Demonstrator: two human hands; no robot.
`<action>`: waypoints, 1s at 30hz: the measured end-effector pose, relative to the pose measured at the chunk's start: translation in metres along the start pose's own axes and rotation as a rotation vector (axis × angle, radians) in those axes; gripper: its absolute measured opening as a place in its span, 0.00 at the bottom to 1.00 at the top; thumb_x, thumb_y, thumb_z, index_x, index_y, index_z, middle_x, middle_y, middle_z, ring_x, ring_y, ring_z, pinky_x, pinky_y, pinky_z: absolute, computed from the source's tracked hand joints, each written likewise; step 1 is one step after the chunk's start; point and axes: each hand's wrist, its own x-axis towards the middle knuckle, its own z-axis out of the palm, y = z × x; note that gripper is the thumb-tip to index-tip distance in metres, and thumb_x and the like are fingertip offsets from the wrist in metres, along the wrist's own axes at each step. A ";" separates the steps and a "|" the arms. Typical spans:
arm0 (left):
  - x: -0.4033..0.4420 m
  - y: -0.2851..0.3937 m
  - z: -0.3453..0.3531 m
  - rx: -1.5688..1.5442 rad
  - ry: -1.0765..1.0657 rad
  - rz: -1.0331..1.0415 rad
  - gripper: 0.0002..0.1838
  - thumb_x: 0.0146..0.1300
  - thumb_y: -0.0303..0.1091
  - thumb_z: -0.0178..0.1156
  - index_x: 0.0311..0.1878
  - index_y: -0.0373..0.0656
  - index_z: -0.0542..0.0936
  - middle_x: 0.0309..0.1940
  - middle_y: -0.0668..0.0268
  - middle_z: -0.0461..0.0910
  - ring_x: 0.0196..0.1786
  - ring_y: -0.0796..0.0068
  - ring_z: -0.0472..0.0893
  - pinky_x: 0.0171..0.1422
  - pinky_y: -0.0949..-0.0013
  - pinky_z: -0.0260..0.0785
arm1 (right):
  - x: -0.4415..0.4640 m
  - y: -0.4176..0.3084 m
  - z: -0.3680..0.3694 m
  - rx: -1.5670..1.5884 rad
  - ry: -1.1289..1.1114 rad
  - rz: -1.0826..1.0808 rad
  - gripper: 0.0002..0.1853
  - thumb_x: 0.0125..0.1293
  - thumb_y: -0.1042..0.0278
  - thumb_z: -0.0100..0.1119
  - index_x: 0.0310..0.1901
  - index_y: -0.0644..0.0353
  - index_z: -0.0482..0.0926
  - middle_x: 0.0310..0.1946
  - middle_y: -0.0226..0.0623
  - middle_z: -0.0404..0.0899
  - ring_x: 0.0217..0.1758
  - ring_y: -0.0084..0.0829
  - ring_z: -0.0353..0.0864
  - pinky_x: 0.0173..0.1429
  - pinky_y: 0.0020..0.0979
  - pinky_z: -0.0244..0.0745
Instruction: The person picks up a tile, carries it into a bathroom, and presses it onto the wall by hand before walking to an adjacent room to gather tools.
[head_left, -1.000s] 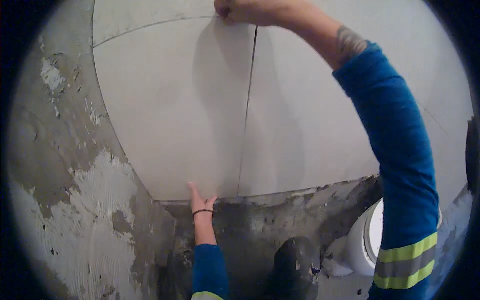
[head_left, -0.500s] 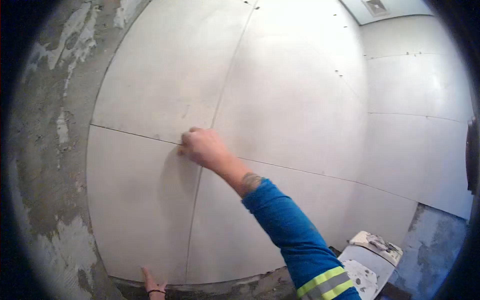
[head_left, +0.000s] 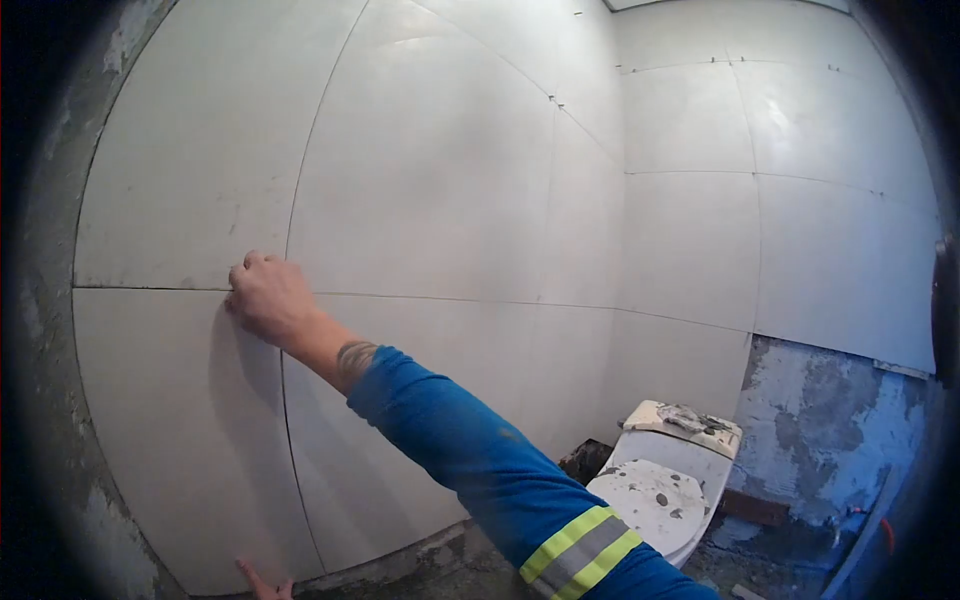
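Note:
My right hand [head_left: 270, 298] is closed at the joint where large pale wall tiles meet, its fingers curled against the wall. Whatever its fingers pinch, if anything, is hidden from me. Above it is the upper left tile [head_left: 190, 150], and below it the lower left tile [head_left: 150, 400]. A blue sleeve [head_left: 440, 420] with a reflective band covers that arm. At the bottom edge of the view my left hand [head_left: 264, 585] shows only in part. Its visible fingers are spread near the tile's lower edge, holding nothing that I can see.
A dirty white toilet [head_left: 650, 495] with debris on its tank stands at the lower right. Bare rough plaster [head_left: 820, 430] lies behind it, and a strip of raw wall [head_left: 50, 300] borders the tiles on the left. Small clips [head_left: 556, 101] stick out of some joints.
The view has swung to the right, showing more of the far wall and toilet. My right hand keeps its place at the tile joint, and my left hand stays low by the wall.

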 end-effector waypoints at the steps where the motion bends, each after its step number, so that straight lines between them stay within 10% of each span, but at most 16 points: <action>1: -0.002 0.007 0.003 -0.117 -0.013 -0.118 0.51 0.51 0.75 0.52 0.74 0.60 0.49 0.74 0.68 0.48 0.75 0.54 0.47 0.67 0.30 0.45 | 0.000 0.001 -0.001 -0.002 0.001 0.000 0.13 0.54 0.61 0.62 0.34 0.63 0.79 0.35 0.45 0.76 0.40 0.45 0.79 0.42 0.42 0.76; 18: 0.004 -0.001 -0.016 0.062 -0.101 -0.150 0.49 0.55 0.72 0.50 0.75 0.59 0.47 0.75 0.68 0.45 0.75 0.58 0.45 0.71 0.36 0.39 | -0.004 -0.003 0.001 0.068 0.072 0.009 0.11 0.50 0.63 0.62 0.31 0.63 0.80 0.34 0.47 0.77 0.40 0.45 0.78 0.44 0.42 0.75; 24: 0.032 -0.028 -0.019 -0.011 -0.224 0.125 0.47 0.57 0.70 0.48 0.75 0.61 0.44 0.75 0.69 0.42 0.76 0.59 0.43 0.71 0.36 0.38 | -0.001 -0.001 0.000 0.016 0.078 0.004 0.11 0.49 0.64 0.63 0.30 0.63 0.79 0.33 0.46 0.76 0.38 0.45 0.77 0.42 0.41 0.75; 30: 0.007 0.009 0.009 -0.156 -0.033 -0.095 0.44 0.58 0.70 0.46 0.74 0.68 0.44 0.76 0.70 0.41 0.76 0.58 0.41 0.68 0.30 0.40 | 0.004 -0.003 0.000 0.030 0.026 0.052 0.12 0.48 0.63 0.63 0.29 0.64 0.79 0.33 0.47 0.75 0.39 0.45 0.77 0.42 0.42 0.74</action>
